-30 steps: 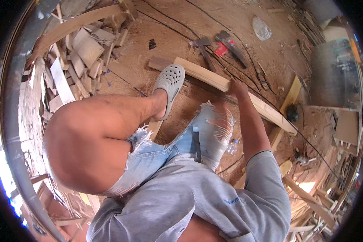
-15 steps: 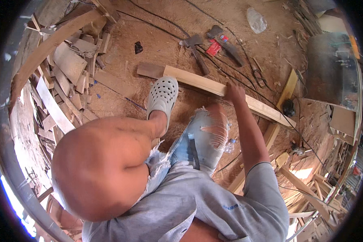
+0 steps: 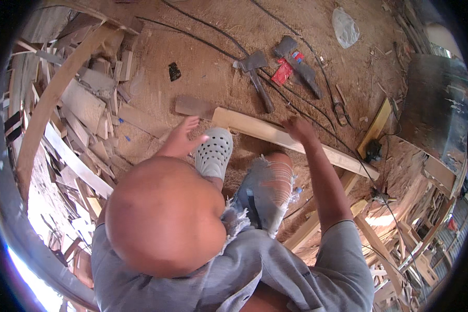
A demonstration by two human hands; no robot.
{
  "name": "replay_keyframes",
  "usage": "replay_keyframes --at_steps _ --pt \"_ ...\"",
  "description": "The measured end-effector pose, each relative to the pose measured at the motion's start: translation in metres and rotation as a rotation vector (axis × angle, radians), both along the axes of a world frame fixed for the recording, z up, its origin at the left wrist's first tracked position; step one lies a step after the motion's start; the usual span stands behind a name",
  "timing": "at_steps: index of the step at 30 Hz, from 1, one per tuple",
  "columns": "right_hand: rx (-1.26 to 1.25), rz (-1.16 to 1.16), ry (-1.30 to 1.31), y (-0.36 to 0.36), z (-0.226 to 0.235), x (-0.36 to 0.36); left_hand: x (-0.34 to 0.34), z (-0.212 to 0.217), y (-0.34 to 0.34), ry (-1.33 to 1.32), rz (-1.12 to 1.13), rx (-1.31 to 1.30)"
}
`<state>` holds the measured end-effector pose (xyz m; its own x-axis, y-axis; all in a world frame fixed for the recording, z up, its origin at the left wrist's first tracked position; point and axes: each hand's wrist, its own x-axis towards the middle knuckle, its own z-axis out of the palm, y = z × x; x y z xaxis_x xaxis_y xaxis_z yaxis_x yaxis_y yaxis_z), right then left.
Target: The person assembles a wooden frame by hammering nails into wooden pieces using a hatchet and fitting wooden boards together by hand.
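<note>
A pale wooden plank (image 3: pixel 338 156) lies slantwise across the ground in front of me, propped over other timber at its right end. My right hand (image 3: pixel 299 129) is closed over the middle of it, its fingers curled at the far edge. To the left, my left hand (image 3: pixel 181 137) is open and holds nothing, its thumb and fingers apart. It is just beside the toe of my white clog (image 3: pixel 213 151), which stands close to the plank's left end. A darker board (image 3: pixel 193 105) extends from behind that end.
Two hatchets (image 3: pixel 259 83) (image 3: pixel 306 75) lie beyond the plank with a red packet (image 3: pixel 282 72). Black cables (image 3: pixel 208 30) cross the sawdust-covered ground. Wood scraps (image 3: pixel 86 106) pile up at left. Timber beams (image 3: pixel 313 229) lie at right, near pliers (image 3: pixel 341 112) and a dark panel (image 3: pixel 436 101).
My left hand has come into view beside the clog, reaching forward. My right hand stays at the plank's middle. The view has shifted slightly, and my raised knee sits further right.
</note>
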<state>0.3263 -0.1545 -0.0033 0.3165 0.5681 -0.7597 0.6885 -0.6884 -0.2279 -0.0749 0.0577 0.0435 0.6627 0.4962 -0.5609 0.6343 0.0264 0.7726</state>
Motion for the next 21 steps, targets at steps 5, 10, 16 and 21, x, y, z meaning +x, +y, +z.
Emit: replay_keyframes --at_steps 5,10,16,21 --pt "0.14 -0.07 -0.076 0.068 -0.069 -0.032 0.081 -0.034 -0.04 0.091 -0.041 0.219" --pt "0.182 -0.064 -0.191 0.124 -0.09 -0.033 0.092 -0.031 -0.042 0.217 0.079 0.16" --pt "-0.121 -0.546 0.671 0.182 -0.019 0.023 0.093 -0.039 -0.036 0.439 -0.028 0.036" --pt "0.342 -0.217 -0.15 0.266 0.107 0.189 0.086 -0.059 -0.048 0.506 -0.066 0.076"
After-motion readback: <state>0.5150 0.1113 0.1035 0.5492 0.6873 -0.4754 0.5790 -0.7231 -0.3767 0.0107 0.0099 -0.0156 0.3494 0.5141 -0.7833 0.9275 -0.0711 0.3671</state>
